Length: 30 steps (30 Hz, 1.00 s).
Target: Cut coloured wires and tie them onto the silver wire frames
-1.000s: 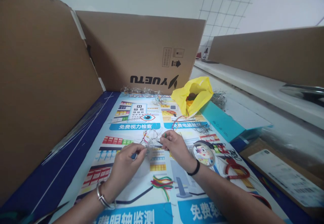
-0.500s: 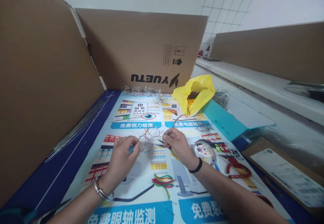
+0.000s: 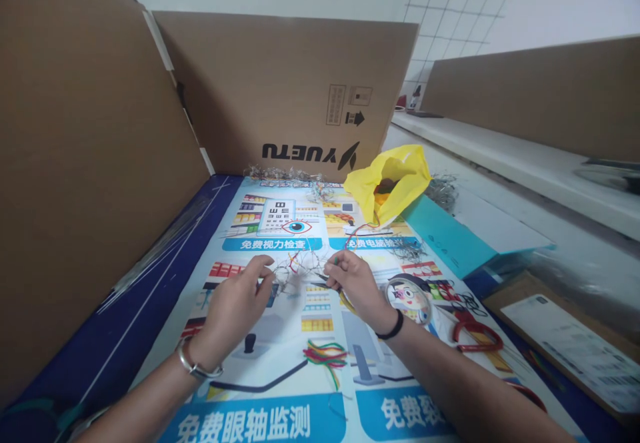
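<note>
A piece of thin twisted wire (image 3: 313, 261), with red and yellow thread tied near its middle, stretches between my hands above the printed sheet. My right hand (image 3: 357, 289) pinches its right end, where a bit of green shows at the fingertips. Tucked in that same hand is a small pair of scissors (image 3: 320, 279) with dark pointed blades; a yellow handle loop shows beneath the palm. Beside the wire's left end, my left hand (image 3: 235, 306) has its thumb and forefinger apart, holding nothing that I can see. A bundle of coloured threads (image 3: 325, 356) lies nearer me.
A yellow bag (image 3: 393, 179) stands open at the back right, beside a turquoise box (image 3: 445, 236). Tangled wire (image 3: 285, 175) lies along the cardboard wall (image 3: 240, 89). At right are a tape roll (image 3: 425, 306), red-handled tool (image 3: 477, 337) and parcel (image 3: 565, 336); straight wires (image 3: 145, 266) lie left.
My left thumb and forefinger have parted and drawn slightly back from the wire's left end. My right hand keeps its pinch. The whole view has shifted slightly.
</note>
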Available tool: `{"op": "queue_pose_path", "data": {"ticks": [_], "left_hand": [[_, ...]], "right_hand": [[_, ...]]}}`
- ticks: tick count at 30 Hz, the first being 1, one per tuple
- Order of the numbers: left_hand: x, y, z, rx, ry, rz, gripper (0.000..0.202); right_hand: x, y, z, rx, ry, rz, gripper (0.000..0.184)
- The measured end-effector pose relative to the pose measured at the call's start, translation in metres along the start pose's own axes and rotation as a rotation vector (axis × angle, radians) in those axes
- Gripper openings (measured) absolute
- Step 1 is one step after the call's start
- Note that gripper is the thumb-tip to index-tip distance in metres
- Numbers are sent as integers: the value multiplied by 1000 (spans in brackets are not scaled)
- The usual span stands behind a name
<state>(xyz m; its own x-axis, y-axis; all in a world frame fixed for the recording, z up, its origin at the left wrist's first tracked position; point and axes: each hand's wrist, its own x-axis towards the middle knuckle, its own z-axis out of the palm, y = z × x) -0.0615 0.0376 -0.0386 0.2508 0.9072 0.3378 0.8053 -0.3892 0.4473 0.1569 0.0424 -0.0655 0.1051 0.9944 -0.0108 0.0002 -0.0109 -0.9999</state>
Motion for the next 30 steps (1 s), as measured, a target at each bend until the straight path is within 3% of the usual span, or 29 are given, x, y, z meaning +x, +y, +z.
{"op": "queue_pose_path", "data": {"ticks": [7,10,22,30], "left_hand": [[5,6,-2,-434,-171,-241,14],[8,2,-2,-519,-177,-255,9],[3,4,-10,54,0,21,15],[1,2,-9,120,19,59,16]], "right_hand": [[2,4,0,8,-11,-6,15],[1,1,0,6,-10,-2,15],[1,1,0,-1,-4,8,16],[0,-2,0,-6,-3,8,17]]}}
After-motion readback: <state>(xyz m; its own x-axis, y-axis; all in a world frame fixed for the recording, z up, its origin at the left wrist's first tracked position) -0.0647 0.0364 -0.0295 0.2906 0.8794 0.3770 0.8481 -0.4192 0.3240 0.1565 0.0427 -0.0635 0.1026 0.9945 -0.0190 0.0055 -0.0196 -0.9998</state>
